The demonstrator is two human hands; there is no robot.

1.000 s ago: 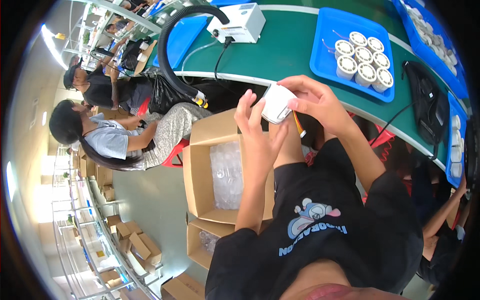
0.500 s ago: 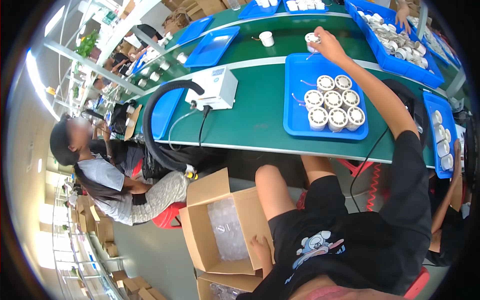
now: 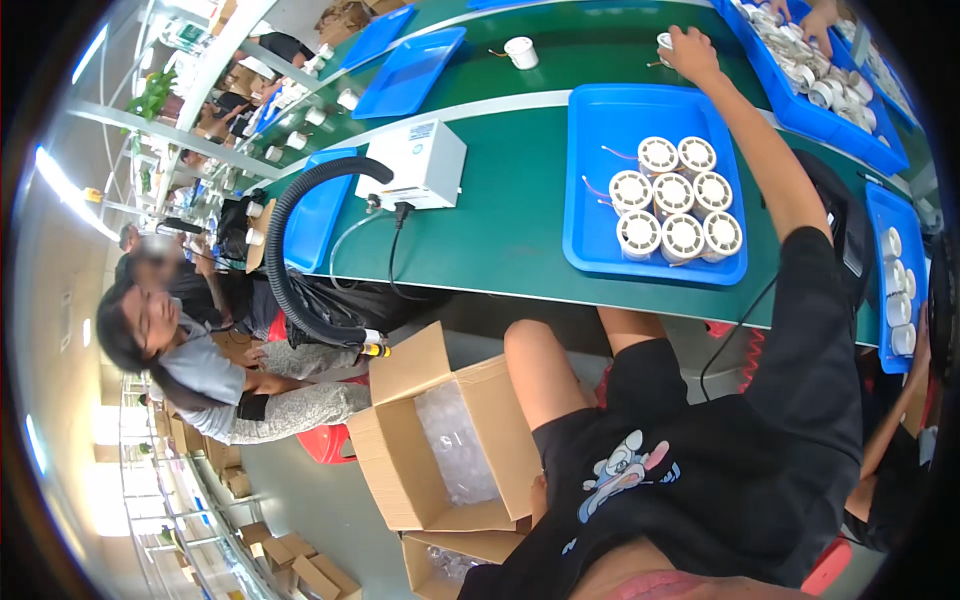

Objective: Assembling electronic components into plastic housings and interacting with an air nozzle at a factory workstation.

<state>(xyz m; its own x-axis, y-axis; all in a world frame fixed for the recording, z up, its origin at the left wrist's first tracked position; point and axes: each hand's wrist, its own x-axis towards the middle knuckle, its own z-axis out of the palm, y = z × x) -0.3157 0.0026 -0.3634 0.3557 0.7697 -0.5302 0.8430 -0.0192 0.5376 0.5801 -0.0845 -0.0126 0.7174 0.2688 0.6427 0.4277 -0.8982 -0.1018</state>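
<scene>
The right hand [image 3: 688,55] is curling its fingers around a round white ribbed part [image 3: 665,42] at one o'clock; the left hand's fingers, down by the cardboard box [image 3: 440,440], cannot be told.

Factory assembly line, long green conveyor surface [image 3: 500,220], blue trays [image 3: 600,240] of identical round white parts [image 3: 672,195], open cardboard boxes [image 3: 440,450] on the floor, seated workers [image 3: 200,370] alongside, shelving racks [image 3: 170,470] behind

Glossy blue plastic tray [image 3: 600,190]; matt green table [image 3: 500,220]; rough brown cardboard box [image 3: 400,470]
</scene>
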